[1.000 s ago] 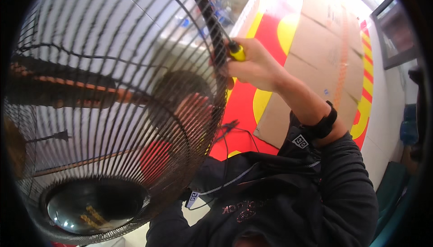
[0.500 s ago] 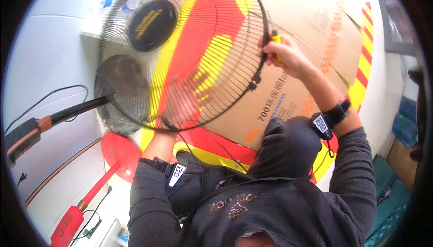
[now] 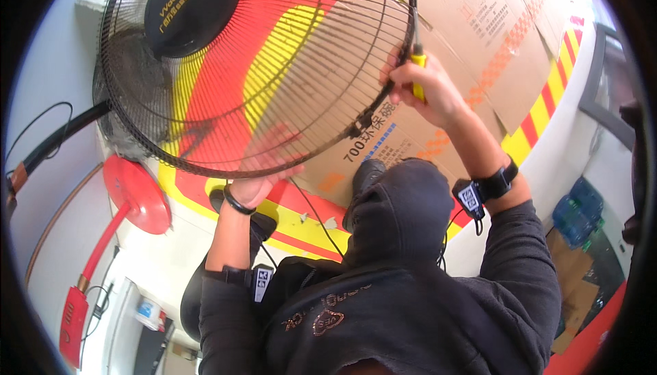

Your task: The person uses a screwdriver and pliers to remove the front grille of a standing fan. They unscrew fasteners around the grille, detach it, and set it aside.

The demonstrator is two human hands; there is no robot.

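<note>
A large round black wire fan guard (image 3: 321,111) with a dark centre disc (image 3: 192,9) fills the upper left, tilted above the floor. My left hand (image 3: 263,176) holds its near rim, with blurred fingers showing through the wires from behind. At the right rim, my right hand (image 3: 431,87) grips a screwdriver (image 3: 419,77) with a yellow and black handle. The screwdriver's metal shaft points away from me along the rim. My right fingertips are at the rim, close to a dark clip (image 3: 361,123).
Flattened cardboard (image 3: 472,26) lies on the red and yellow floor covering. A dark, plastic-wrapped round base (image 3: 133,101) with a black pole (image 3: 75,123) stands left. Below it is a red round base (image 3: 140,194) with a red pole. Blue water bottles (image 3: 578,211) stand right.
The fan guard sits further left and its centre disc higher in the picture. The screwdriver now shows more of its length. The whole view has shifted as well.
</note>
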